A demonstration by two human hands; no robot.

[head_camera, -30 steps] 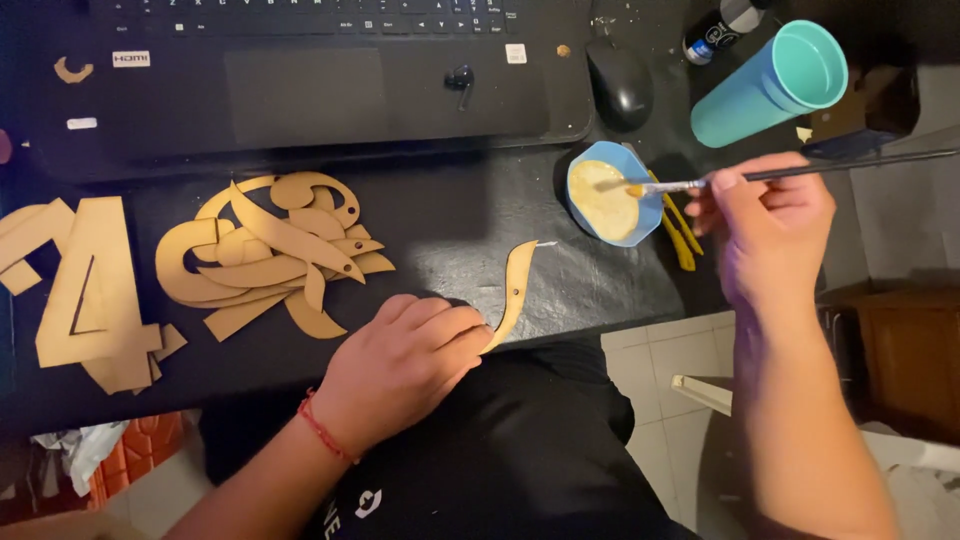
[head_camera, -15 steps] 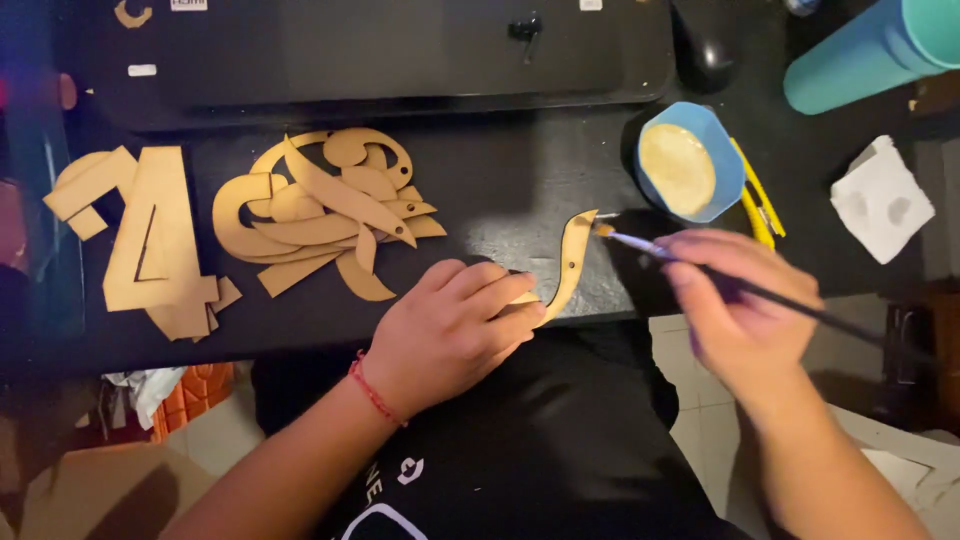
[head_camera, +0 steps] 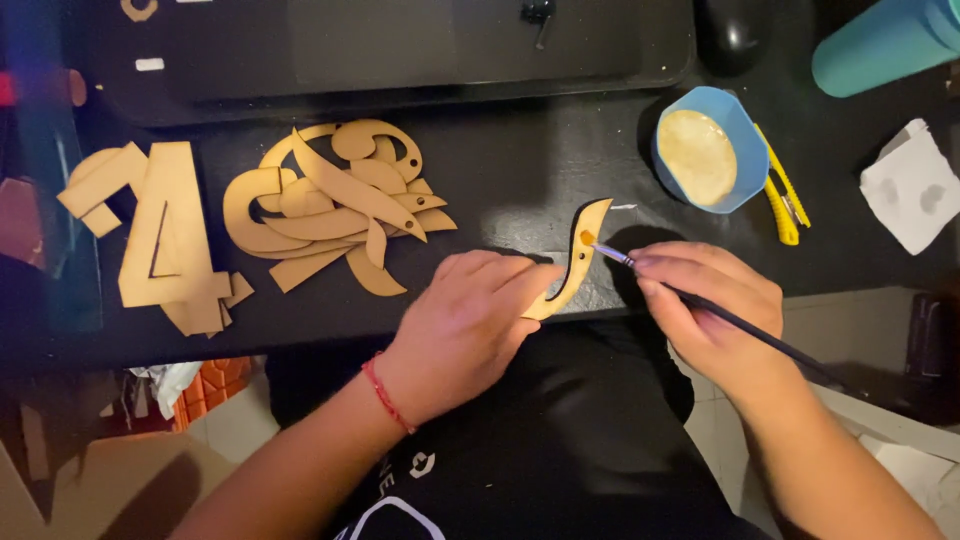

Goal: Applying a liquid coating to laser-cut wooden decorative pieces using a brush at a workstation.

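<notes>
Now curved tan wood piece (head_camera: 572,270) pinned by left hand (head_camera: 470,325) fingers; right hand (head_camera: 710,310) fingers grip brush (head_camera: 740,325), tip on it

Bare black tabletop (head_camera: 520,170) lies open between the heap of curved tan wooden cutouts (head_camera: 335,205) and the blue paint bowl (head_camera: 708,150); the yellow utility knife (head_camera: 785,200) crowds the bowl's right side.

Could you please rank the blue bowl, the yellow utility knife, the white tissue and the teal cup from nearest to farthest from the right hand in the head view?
From the right hand:
1. Blue bowl, just above it.
2. Yellow utility knife, beside the bowl's right edge; nearly level with the bowl.
3. White tissue, farther right.
4. Teal cup, top right corner.
</notes>
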